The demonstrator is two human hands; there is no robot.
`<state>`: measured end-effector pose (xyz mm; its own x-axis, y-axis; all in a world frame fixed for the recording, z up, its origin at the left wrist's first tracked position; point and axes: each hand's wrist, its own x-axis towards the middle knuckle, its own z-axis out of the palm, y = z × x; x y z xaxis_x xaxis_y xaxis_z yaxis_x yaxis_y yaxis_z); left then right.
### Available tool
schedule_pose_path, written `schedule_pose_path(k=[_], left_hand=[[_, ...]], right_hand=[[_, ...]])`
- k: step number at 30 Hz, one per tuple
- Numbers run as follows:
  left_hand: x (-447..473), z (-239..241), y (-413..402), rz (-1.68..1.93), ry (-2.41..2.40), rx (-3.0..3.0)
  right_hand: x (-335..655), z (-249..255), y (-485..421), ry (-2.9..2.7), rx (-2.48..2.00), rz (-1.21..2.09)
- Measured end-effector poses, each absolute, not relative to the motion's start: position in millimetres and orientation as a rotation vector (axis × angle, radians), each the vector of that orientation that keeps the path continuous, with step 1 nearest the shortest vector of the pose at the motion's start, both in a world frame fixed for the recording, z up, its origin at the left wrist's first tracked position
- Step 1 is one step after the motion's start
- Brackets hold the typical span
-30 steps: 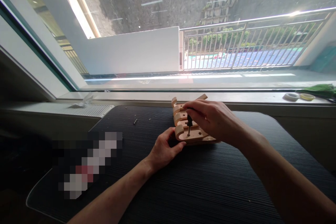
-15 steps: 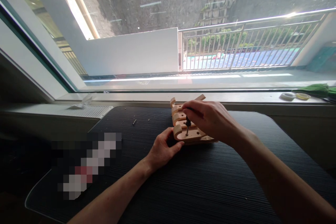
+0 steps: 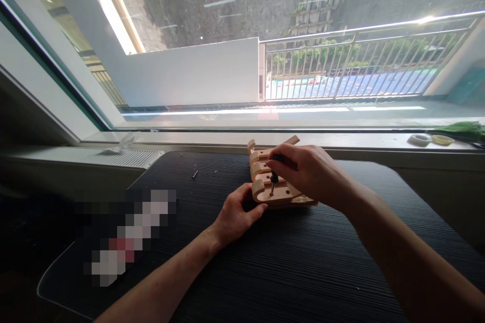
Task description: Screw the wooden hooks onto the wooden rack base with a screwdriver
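A light wooden piece (image 3: 279, 195) with curved hook-like parts and drilled holes lies on the black table. My left hand (image 3: 238, 212) grips its near left corner, thumb along the front edge and fingers around the curved end. In my right hand (image 3: 303, 169) is a screwdriver (image 3: 274, 176) with a dark handle, held upright from above. Its shaft points down into a hole near the front of the wood, and the tip is too small to make out. The right hand covers part of the wooden piece's far right side.
The black table (image 3: 212, 272) has a small screw-like bit (image 3: 195, 174) on it, left of the wood. A blurred-out long item (image 3: 132, 237) lies at the left. Behind, the windowsill (image 3: 341, 142) holds tape rolls (image 3: 420, 140) and a crumpled clear plastic piece (image 3: 123, 144).
The whole view has shifted slightly. Both hands keep their places on the wood and the screwdriver, which stands in the same hole.
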<state>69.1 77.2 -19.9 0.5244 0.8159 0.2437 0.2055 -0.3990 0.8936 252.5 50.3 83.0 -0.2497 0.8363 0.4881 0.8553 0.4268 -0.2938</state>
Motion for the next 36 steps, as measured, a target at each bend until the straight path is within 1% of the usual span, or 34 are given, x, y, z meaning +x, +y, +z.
schedule_pose_path(k=[5, 15, 29, 36], left_hand=[[69.4, -20.7, 77.2, 0.882, 0.824, 1.882], [68.9, -19.3, 77.3, 0.876, 0.846, 1.914], [69.1, -22.8, 78.3, 0.891, 0.818, 1.899], [69.1, -18.9, 77.3, 0.893, 0.846, 1.929]], right_hand=[[252.4, 82.3, 50.1, -2.077, -1.46, -0.062], [245.7, 90.9, 41.2, -2.209, -1.305, 0.028], [247.7, 81.7, 50.4, -1.98, -1.468, -0.066], [244.8, 88.1, 42.6, -2.16, -1.286, 0.05]])
